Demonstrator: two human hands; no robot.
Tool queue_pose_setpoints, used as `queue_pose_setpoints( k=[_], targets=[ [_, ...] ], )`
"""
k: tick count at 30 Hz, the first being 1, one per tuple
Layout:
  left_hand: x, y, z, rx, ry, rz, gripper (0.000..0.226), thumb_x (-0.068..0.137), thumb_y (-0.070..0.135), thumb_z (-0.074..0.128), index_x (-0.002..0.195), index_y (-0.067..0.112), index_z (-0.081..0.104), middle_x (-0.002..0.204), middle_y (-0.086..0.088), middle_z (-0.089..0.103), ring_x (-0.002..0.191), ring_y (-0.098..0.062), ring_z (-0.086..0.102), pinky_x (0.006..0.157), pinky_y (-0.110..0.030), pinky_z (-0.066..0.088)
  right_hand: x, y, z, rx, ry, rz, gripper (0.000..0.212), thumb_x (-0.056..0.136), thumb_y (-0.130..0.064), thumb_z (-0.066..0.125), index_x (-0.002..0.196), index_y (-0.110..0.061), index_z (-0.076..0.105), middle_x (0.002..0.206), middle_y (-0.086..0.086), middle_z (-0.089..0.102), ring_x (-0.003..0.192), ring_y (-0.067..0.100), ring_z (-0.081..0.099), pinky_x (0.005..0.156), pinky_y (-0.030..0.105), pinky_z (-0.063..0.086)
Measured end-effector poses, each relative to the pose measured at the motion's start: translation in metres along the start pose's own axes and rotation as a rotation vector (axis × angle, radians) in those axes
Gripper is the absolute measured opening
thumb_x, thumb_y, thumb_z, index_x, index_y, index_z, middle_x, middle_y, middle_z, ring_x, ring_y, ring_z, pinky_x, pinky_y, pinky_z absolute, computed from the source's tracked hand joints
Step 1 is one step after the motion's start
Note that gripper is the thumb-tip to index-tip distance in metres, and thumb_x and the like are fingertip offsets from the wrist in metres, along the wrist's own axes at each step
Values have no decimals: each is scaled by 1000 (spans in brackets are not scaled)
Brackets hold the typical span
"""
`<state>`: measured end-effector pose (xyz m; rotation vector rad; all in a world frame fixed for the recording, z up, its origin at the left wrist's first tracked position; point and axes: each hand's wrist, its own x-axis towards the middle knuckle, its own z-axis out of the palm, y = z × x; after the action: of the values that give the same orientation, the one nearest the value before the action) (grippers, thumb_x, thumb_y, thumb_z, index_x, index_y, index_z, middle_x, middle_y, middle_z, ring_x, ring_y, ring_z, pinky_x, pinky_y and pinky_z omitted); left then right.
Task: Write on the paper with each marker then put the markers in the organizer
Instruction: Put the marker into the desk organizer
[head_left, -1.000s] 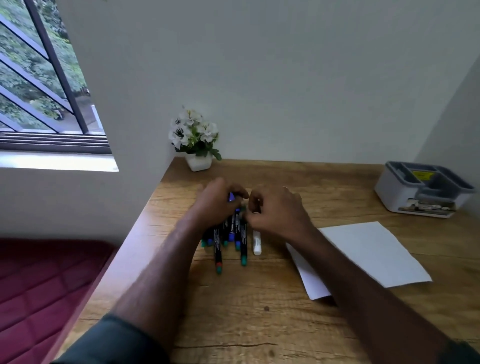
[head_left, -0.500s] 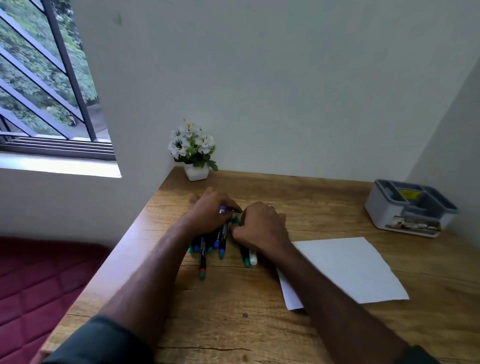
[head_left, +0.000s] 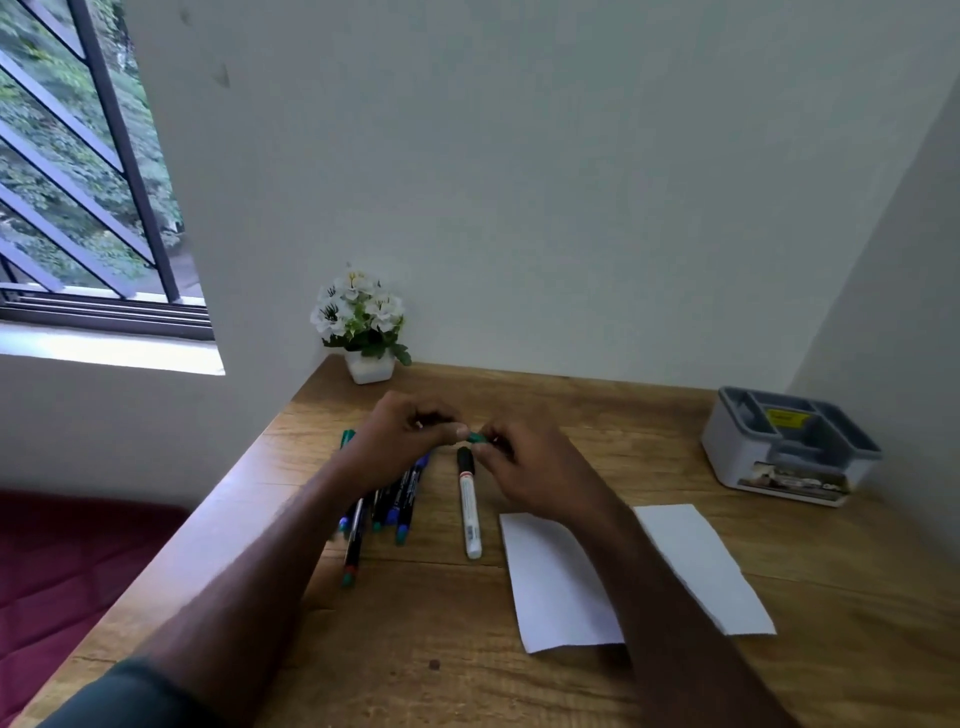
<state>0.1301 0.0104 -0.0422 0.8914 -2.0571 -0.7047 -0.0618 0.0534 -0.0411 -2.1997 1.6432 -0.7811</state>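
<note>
Both hands meet above the wooden desk (head_left: 467, 649). My left hand (head_left: 402, 434) and my right hand (head_left: 524, 467) together hold a green marker (head_left: 475, 439); only its green end shows between the fingertips. Under my left wrist lies a bunch of several dark markers (head_left: 395, 506) with blue and green caps. A white marker with a black cap (head_left: 469, 506) lies alone just right of them. The white paper (head_left: 561, 587) lies to the right, partly under my right forearm. The grey organizer (head_left: 789, 447) stands at the far right by the wall.
A small white pot of white flowers (head_left: 366, 332) stands at the desk's back left corner. The desk's left edge drops to a red mattress (head_left: 67, 561). Walls close the back and right sides.
Both hands lifted off the marker pile and now hold one green marker between them. The white marker lies uncovered. The camera tilted up a little.
</note>
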Motion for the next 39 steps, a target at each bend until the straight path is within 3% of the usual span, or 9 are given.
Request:
queue_pose_setpoints(
  k=[4, 7, 14, 17, 19, 22, 26, 31, 39],
  targets=[
    [2, 0, 5, -7, 60, 6, 20, 89, 23, 67, 77, 9, 73, 66, -7, 67, 58, -17, 58, 59, -21, 44, 0, 5, 2, -142, 82, -120, 21, 100, -39, 45, 99, -30, 63, 81, -13, 59, 73, 9, 53, 61, 29, 37],
    [0, 1, 6, -17, 21, 5, 15, 89, 21, 67, 80, 12, 76, 72, -2, 72, 66, -20, 66, 62, -28, 50, -2, 7, 3, -259, 142, -158, 26, 99, -47, 39, 100, -34, 61, 85, -12, 65, 75, 11, 57, 62, 33, 47],
    [-2, 5, 7, -21, -40, 35, 11, 89, 16, 66, 90, 15, 77, 84, 8, 75, 79, -7, 69, 70, -14, 49, -13, 13, -5, -307, 171, -135, 32, 96, -59, 40, 98, -36, 62, 77, -15, 62, 71, 7, 58, 58, 28, 44],
    [2, 1, 10, 74, -27, 40, 13, 93, 15, 62, 95, 19, 75, 83, 11, 72, 83, -4, 66, 73, -14, 45, -30, 25, -21, -279, 54, -79, 26, 100, -38, 44, 123, -43, 54, 94, -12, 65, 85, 13, 62, 67, 31, 46],
    [4, -1, 12, 100, -18, 40, 20, 95, 17, 58, 110, 20, 72, 91, 18, 70, 94, 0, 64, 81, -14, 45, -48, 37, -37, -144, 60, -63, 52, 100, -16, 45, 138, -50, 40, 94, -7, 63, 80, 9, 60, 67, 26, 46],
    [10, 2, 27, 197, -103, 77, 28, 99, 18, 51, 122, 23, 65, 113, 15, 65, 107, 0, 56, 92, -19, 42, -69, 49, -50, 202, 250, -106, 53, 94, 7, 43, 123, -32, 64, 89, 0, 64, 70, 11, 63, 63, 22, 50],
    [24, 14, 53, 343, -321, 116, 23, 98, 24, 47, 111, 25, 66, 105, 13, 63, 97, -3, 54, 90, -36, 44, -81, 40, -47, 669, 201, 34, 31, 90, -4, 43, 108, -7, 67, 96, 10, 73, 89, 24, 71, 67, 33, 55],
    [26, 10, 67, 498, -460, 125, 19, 95, 28, 54, 110, 29, 65, 107, 15, 61, 100, -1, 47, 89, -35, 27, -98, 43, -23, 387, 147, -59, 19, 82, -6, 66, 91, -18, 54, 92, -3, 70, 92, 15, 69, 80, 38, 58],
    [26, -2, 65, 493, -460, 136, 30, 91, 41, 60, 121, 37, 60, 114, 13, 56, 110, -4, 42, 100, -43, 38, -101, 47, -23, 250, 81, -114, 18, 87, -27, 73, 85, -19, 57, 88, -7, 70, 89, 14, 69, 75, 37, 55]
  ],
)
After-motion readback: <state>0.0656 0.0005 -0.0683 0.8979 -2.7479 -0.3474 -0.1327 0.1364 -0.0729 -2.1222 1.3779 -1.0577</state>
